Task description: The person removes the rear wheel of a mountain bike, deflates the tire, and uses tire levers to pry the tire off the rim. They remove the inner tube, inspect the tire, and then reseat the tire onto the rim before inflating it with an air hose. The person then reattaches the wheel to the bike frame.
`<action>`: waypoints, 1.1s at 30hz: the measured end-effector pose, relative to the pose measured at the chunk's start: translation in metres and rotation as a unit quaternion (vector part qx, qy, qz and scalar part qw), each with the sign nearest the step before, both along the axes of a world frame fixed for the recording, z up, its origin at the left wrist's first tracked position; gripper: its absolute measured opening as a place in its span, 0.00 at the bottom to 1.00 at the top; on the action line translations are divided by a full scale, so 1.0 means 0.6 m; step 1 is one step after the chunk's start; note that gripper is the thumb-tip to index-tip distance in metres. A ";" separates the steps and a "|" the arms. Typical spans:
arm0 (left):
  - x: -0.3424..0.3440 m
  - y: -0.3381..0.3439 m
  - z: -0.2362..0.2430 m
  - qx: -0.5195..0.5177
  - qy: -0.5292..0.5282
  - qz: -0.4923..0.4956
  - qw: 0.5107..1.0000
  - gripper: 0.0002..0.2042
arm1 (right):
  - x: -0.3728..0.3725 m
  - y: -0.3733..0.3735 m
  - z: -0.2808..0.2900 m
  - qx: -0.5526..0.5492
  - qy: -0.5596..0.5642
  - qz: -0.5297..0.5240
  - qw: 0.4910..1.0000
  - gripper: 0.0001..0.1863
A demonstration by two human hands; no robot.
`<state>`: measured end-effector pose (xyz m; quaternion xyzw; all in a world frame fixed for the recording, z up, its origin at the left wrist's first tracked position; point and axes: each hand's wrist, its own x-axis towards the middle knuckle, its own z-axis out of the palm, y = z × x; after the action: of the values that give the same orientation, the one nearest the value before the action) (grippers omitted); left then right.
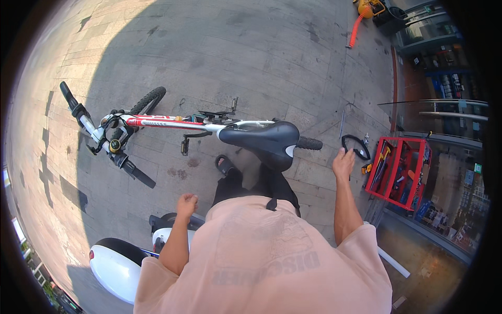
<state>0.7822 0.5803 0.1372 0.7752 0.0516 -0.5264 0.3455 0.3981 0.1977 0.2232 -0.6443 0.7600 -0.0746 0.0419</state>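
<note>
A red and white bicycle (167, 122) stands in front of me, its handlebar (107, 137) to the left and its black saddle (261, 140) close by my legs. My left hand (187, 204) hangs low at my side with its fingers curled in, and no object shows in it. Out to the right, my right hand (343, 163) is held with fingers stretched and apart, touching nothing that I can see. Just beyond its fingertips in the picture, a black loop (361, 140) of cable or tubing appears on the paving. Neither hand touches the bicycle.
A red open tool rack (384, 193) with tools stands at right, beside a glass shopfront. A thin metal rod (342, 124) lies near the loop. Far right is a yellow machine (367, 8) with an orange coiled hose (355, 31). A white scooter (116, 267) is at lower left.
</note>
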 end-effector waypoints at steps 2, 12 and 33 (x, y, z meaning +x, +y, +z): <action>0.008 0.003 0.006 -0.001 -0.017 -0.033 0.999 0.15 | 0.041 -0.008 0.075 -0.219 -0.052 0.174 0.959 0.26; 0.069 -0.309 0.266 -0.352 -0.358 -0.029 0.864 0.12 | 0.349 0.264 0.125 0.049 -0.355 0.723 0.590 0.22; -0.337 -0.437 0.248 -0.150 -0.660 -0.150 0.721 0.24 | -0.404 -0.046 -0.128 0.376 -0.334 0.083 0.860 0.16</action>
<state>0.5800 0.3179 0.2858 0.8617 -0.3863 0.0729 0.3208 0.1554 0.1700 0.1464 -0.5762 0.6145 0.0099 0.5388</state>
